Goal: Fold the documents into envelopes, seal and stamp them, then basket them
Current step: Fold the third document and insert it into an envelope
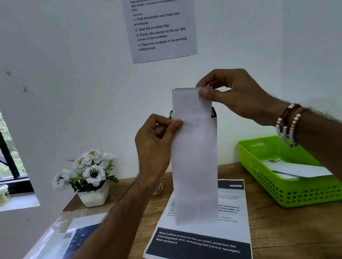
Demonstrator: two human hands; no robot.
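A long white envelope [196, 170] was held upright in the air above the surface [294, 233], its long axis near vertical, leaning slightly to the right at the top. The lower end pointed down at a printed document [201, 243] lying flat on the surface; the upper end pointed at the wall. A narrower white portion stood up at the top, with dark print showing behind it; whether this was the flap or a folded sheet could not be told. The left edge was pinched between thumb and fingers of the left hand [157, 145], above mid-length. The top right corner was pinched by the right hand [231, 93]. A green basket [310, 193] was seen at the right, with a white envelope [299, 170] lying in it. A pot of white flowers [94, 196] stood at the rear left.
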